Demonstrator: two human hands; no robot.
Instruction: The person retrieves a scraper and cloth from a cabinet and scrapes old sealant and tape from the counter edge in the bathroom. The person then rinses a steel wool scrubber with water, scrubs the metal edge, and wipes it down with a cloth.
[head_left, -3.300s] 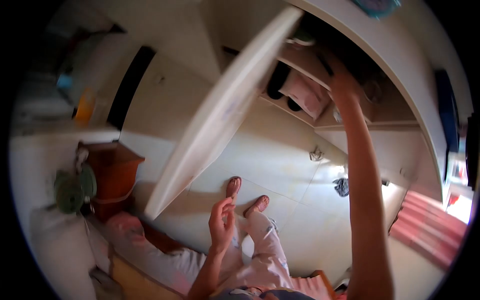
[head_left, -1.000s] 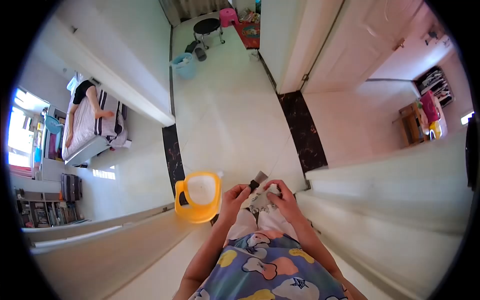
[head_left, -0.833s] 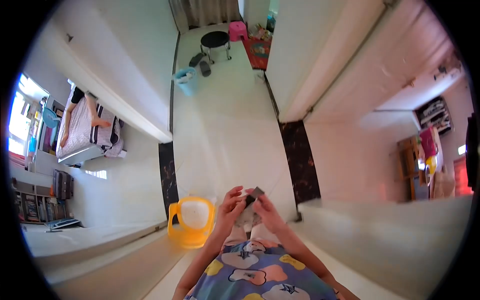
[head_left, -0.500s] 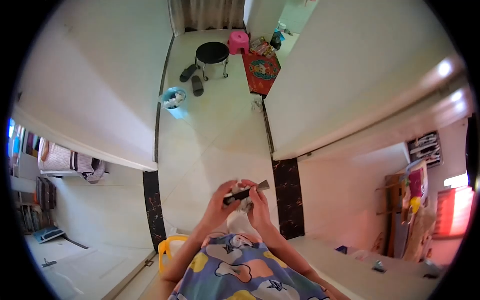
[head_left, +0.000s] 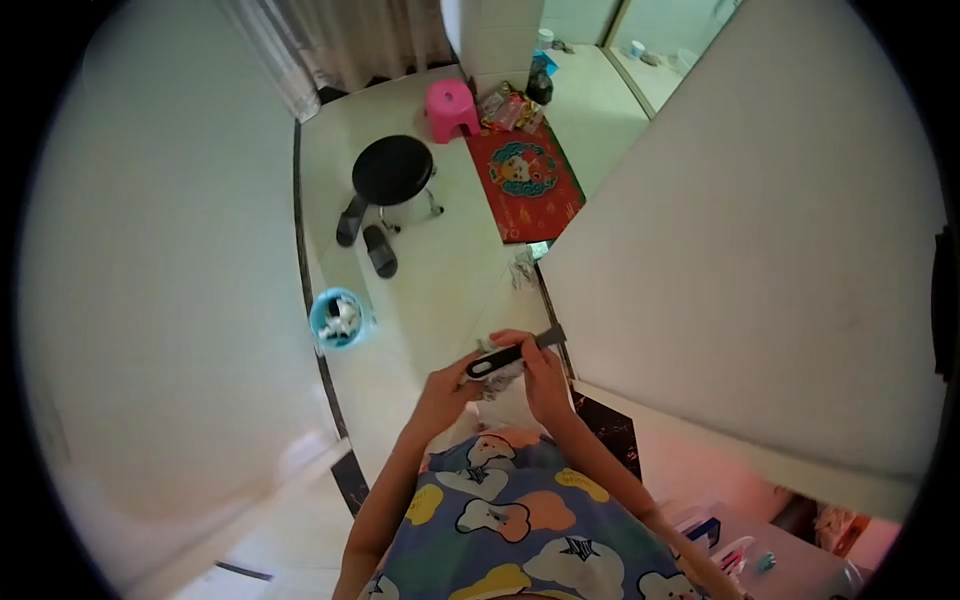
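Observation:
A scraper with a black handle and a flat grey metal blade is held level in front of my patterned top. The handle has a hole at its left end, and the blade points up and right. My right hand is closed on the scraper near the blade, thumb over the handle. Below the handle, my left hand is closed round a crumpled grey-white wad, perhaps cloth or paper. The wad lies between both hands, partly covered by the handle and fingers.
Ahead on the left stands a blue bin with white waste. Beyond it are dark slippers, a black round stool and a pink stool. A red mat lies by a doorway. White doors or walls flank me.
My view has moved forward between the doors and turned slightly; the bin, stools and mat appear nearer. Both hands still hold the scraper and wad.

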